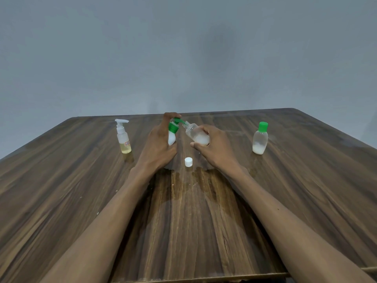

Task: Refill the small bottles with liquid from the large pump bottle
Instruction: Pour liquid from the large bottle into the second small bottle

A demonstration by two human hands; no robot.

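Two bare forearms reach out across the wooden table [61, 190], and nearest along them a small white cap [188, 161] sits upright on the wood, just in front of and between the two hands. The left hand [158, 146] is wrapped tight around the white body of the large pump bottle [172, 134], with a finger curled up over its green pump head, whose spout points to the right. The right hand [214, 147] clasps a small clear bottle [196, 134], thumb below and fingers over its far side; the bottle is tilted, neck toward the spout, and the open mouth sits right at the nozzle tip. White liquid lies pooled in its lower end. Well off to the right stands another small bottle with a green cap [260, 138], white liquid in its bottom part. Well off to the left stands a small clear pump bottle [123, 136] with a white pump and yellowish liquid low inside
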